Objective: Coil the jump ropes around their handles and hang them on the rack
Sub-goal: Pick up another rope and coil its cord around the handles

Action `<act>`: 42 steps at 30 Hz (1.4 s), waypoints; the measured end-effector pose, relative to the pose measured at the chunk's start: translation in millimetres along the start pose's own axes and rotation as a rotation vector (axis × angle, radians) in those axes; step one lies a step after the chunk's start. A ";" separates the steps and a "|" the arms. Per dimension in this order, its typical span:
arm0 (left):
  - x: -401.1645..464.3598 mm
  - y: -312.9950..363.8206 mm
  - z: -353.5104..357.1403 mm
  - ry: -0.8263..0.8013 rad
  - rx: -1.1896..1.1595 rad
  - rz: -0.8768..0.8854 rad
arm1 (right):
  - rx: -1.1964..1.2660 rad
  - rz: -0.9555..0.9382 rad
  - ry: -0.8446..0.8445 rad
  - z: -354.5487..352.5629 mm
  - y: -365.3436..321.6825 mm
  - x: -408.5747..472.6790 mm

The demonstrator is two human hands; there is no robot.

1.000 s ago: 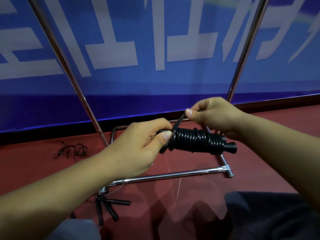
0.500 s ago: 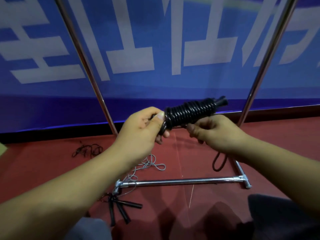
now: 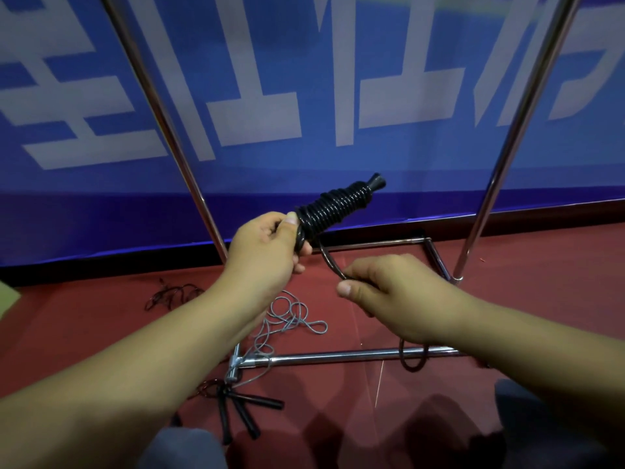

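So the left hand [image 3: 267,252] is gripping the near end of the black jump rope bundle [image 3: 333,209], thumb pressed down right where the coils start, fingers curled round the handles underneath. The bundle is held up in the air between the two rack poles, tilted so its far end points up and to the right, with the flared handle tip [image 3: 376,182] poking out past the last wrap. Coils look tight and stacked pretty neatly along the handles. A loose tail of the same rope [image 3: 329,262] drops out of the bottom of the bundle and curves over to the right hand [image 3: 395,292], which has it pinched between thumb and curled fingers, lower and closer to the camera than the bundle. A leftover loop [image 3: 413,358] hangs below the right wrist, in front of the rack's front base bar [image 3: 338,357]. On the red floor [image 3: 541,282] a thin grey rope [image 3: 287,319] lies in a messy tangle by the left corner of the rack base, and a couple of black handles [image 3: 243,411] are lying just in front of that corner. Another dark tangle of cord [image 3: 172,294] sits further left near the blue banner [image 3: 304,96].
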State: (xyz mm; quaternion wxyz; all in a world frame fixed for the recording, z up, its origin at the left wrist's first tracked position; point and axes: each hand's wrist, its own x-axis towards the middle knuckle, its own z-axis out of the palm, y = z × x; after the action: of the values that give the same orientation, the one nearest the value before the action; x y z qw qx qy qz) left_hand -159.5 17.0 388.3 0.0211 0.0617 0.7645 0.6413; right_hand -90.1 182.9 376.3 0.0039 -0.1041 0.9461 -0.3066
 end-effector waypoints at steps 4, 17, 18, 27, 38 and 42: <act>3.3 -8.7 2.0 0.020 0.095 0.021 | -0.073 -0.039 -0.026 5.0 -7.2 -5.0; 14.1 -23.9 -3.0 -0.049 0.646 0.162 | -0.219 0.044 -0.036 0.5 -21.3 -19.0; 14.0 -23.9 -3.5 -0.054 0.687 0.171 | -0.214 0.067 -0.061 -1.6 -22.3 -19.0; 13.4 -21.1 -3.4 -0.102 0.853 0.249 | -0.095 0.284 -0.238 -26.3 -20.4 -18.1; 3.9 -17.4 3.7 -0.423 1.016 0.258 | -0.119 0.208 0.008 -44.0 -1.1 -20.6; -4.7 -10.6 6.3 -0.524 0.969 0.346 | -0.033 0.214 0.142 -43.8 9.7 -18.4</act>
State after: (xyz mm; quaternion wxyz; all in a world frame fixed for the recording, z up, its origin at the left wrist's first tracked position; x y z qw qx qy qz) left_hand -154.9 20.8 376.6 0.0739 0.3455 0.9189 0.1754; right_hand -77.1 219.6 405.2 -0.0320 0.0194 0.9547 -0.2953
